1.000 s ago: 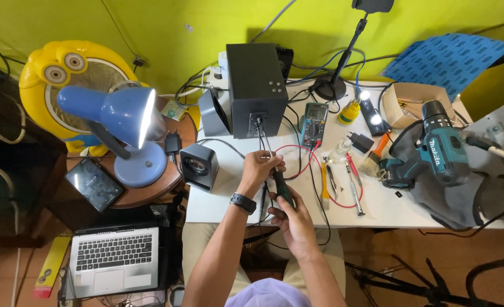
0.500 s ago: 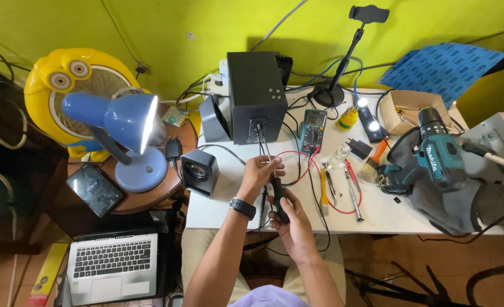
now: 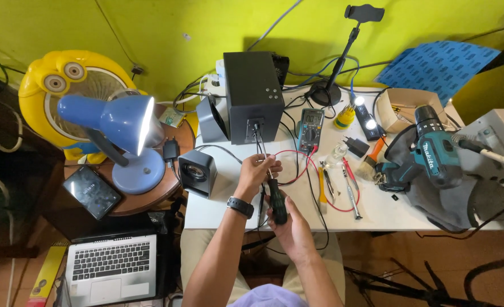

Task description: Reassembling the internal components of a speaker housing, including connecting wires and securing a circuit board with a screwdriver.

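My right hand (image 3: 289, 219) wraps the dark-handled screwdriver (image 3: 277, 200), shaft aimed up toward the black speaker box (image 3: 253, 96) on the white table (image 3: 377, 213). My left hand (image 3: 256, 170) pinches the shaft near the tip, steadying it, I judge.

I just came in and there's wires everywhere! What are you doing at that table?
A person sits at a white table crowded with tools. The right hand grips a dark-handled screwdriver, its shaft pointing up at the black speaker box. The left hand pinches wires near the shaft. A multimeter lies beside them.
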